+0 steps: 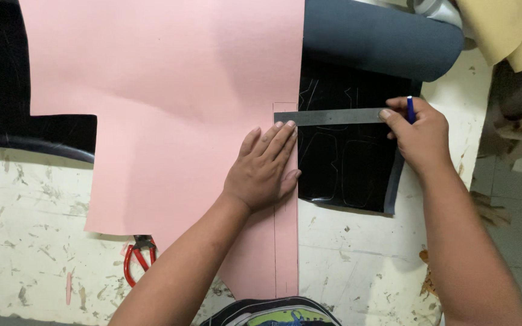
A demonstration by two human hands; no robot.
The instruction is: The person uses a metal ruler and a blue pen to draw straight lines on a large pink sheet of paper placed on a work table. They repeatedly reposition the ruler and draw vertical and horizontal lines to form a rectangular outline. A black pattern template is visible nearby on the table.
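Note:
A big pink sheet [170,90] lies over the white, scarred worktable [25,199]. My left hand [264,166] presses flat on the sheet's right strip, fingertips touching the left end of a grey metal ruler [330,116]. The ruler lies across the pink edge and a glossy black sheet [345,169] with faint traced outlines. My right hand [418,133] rests on the ruler's right end and holds a blue pen [410,108] upright between its fingers. Thin pencil lines run down the pink strip.
A dark grey roll of material [382,36] lies at the back. Red-handled pliers [137,259] poke out from under the pink sheet's lower edge. Tan material [509,30] sits at the top right. The table's right edge drops to a tiled floor [515,205].

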